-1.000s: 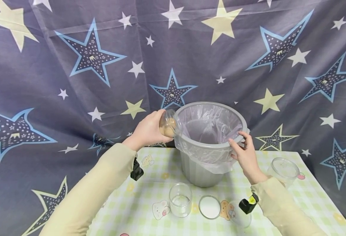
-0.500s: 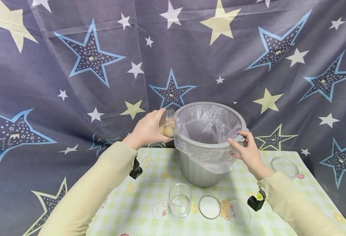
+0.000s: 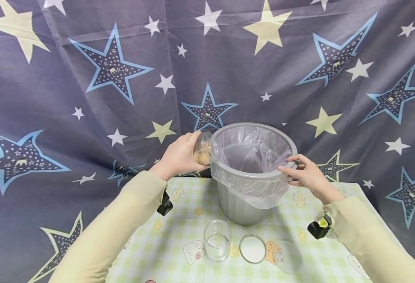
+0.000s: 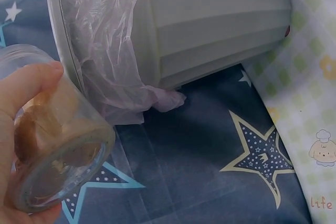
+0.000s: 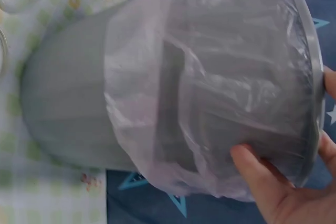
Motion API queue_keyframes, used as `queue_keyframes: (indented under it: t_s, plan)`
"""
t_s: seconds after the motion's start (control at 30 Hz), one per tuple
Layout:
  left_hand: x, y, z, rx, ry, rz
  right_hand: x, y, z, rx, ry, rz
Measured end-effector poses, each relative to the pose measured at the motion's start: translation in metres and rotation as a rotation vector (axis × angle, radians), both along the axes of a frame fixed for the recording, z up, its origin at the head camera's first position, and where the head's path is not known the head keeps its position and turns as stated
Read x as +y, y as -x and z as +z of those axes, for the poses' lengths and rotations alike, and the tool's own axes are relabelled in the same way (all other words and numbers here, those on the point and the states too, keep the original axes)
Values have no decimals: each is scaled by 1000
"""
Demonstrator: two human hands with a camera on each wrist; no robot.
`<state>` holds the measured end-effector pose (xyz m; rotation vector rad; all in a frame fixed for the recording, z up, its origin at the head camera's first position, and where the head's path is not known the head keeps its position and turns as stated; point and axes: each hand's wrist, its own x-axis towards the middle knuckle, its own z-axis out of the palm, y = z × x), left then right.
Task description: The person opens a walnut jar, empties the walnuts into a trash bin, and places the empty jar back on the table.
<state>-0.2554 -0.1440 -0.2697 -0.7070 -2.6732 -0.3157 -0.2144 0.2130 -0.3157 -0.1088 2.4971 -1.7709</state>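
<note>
Head view, left to right. Star-printed cloth (image 3: 140,102), dark, hung behind all items. Left sleeve (image 3: 122,224), cream, with a black wrist camera (image 3: 165,204) strapped at the cuff. Left hand (image 3: 179,155), raised above the desk (image 3: 179,224), which is covered in green-and-white checked material; its fingers are wrapped around a clear jar (image 3: 202,148). The jar is held tilted just beside the left rim of the bin, mouth turned towards it; whether the rim is touched cannot be told. Tan contents (image 4: 47,124) are seen inside the jar in the left wrist view, the thumb being laid along its side.

Second jar (image 3: 218,240), clear, stood upright on the desk in front of the bin. Grey bin (image 3: 241,208), ribbed, stood upright; lined with a translucent liner (image 3: 250,192), which is folded over the rim and hung down outside. White disc (image 3: 252,249), round, laid flat. Clear disc (image 3: 289,257), laid flat near it. Right hand (image 3: 310,175): the bin's right rim, with the liner, is gripped between its fingers and thumb. Right sleeve (image 3: 370,232), cream.
</note>
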Motion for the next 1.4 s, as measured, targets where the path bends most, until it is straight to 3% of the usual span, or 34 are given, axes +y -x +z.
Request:
queue_keyframes:
  t_s: [0.17, 0.47, 1.0, 1.4]
  plan:
    - [1, 1, -1, 33, 16, -18, 4, 5, 4, -54, -66, 14]
    - [0, -1, 5, 32, 53, -25, 2, 7, 6, -68, -85, -15]
    - [9, 5, 25, 120, 271, -74, 4, 7, 2, -51, -102, -19]
    - [16, 6, 28, 211, 330, -113, 3, 6, -1, -38, -85, -21]
